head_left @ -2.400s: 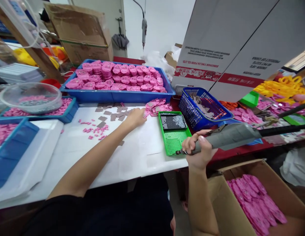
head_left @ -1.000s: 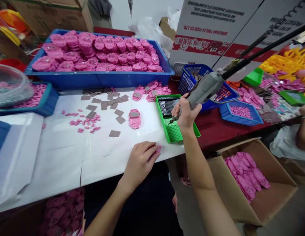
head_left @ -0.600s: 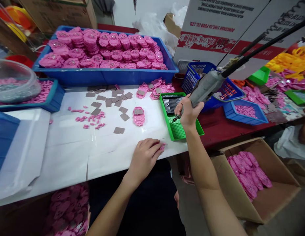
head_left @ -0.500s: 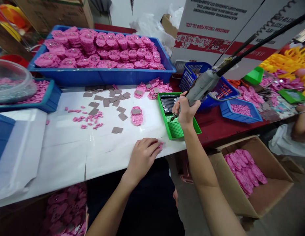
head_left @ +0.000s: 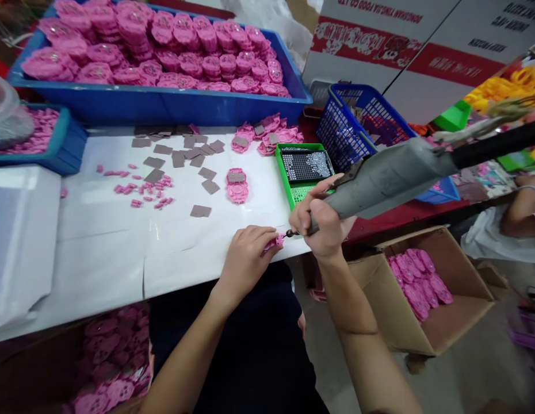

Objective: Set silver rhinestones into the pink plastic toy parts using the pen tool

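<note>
My left hand (head_left: pixel 249 253) is closed around a small pink plastic part (head_left: pixel 274 242) at the table's front edge, its fingers covering most of it. In my right hand (head_left: pixel 323 227) is a grey electric screwdriver (head_left: pixel 379 181), tilted, its bit tip at the right end of that pink part. Whether the tip touches a screw is too small to tell. Just beyond the right hand stands a green tray (head_left: pixel 289 187) with a black screw plate (head_left: pixel 304 165) carrying small silver screws. A pink casing (head_left: pixel 237 187) with a grey plate in it lies on the white table covering.
Loose grey plates (head_left: pixel 201 211) and small pink pieces (head_left: pixel 136 203) are scattered to the left. A blue bin (head_left: pixel 172 106) of stacked pink casings stands behind. A blue basket (head_left: pixel 343 135) is at the right, with a cardboard box (head_left: pixel 461 322) of pink parts below.
The screwdriver has come from over the green tray down and toward me, its tip now at the pink part in my left hand. The camera view has shifted slightly.
</note>
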Demonstrator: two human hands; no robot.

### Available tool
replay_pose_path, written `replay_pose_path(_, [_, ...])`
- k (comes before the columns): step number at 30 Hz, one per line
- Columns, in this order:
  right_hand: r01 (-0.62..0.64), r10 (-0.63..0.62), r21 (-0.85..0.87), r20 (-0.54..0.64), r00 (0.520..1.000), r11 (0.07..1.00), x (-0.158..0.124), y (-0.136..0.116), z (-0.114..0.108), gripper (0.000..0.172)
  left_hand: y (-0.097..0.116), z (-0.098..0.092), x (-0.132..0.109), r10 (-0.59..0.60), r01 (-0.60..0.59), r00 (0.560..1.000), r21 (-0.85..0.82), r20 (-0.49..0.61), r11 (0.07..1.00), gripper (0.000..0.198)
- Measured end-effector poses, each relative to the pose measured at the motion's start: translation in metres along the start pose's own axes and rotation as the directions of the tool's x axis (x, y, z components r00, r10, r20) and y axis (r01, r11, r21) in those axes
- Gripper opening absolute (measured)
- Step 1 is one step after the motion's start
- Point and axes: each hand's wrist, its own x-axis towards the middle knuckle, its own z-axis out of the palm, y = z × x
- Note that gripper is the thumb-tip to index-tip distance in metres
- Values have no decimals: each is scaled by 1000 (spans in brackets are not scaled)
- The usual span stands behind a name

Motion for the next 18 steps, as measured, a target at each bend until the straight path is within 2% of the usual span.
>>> replay_pose_path(5, [3, -3, 38, 14, 1000, 999, 3, 15, -1, 25, 0, 2, 0, 3, -4, 1000, -11, -17, 1000, 13])
replay_pose_path(12, [-17, 17, 6, 20, 1000, 1000, 1, 14, 3, 29, 2, 0, 2, -18, 18, 1000, -20, -14, 1000, 11])
replay_pose_path(18, [-8, 7, 37, 18, 1000, 999, 0, 15, 5, 24, 2, -1, 3, 1, -1, 999, -5, -40, 1000, 11])
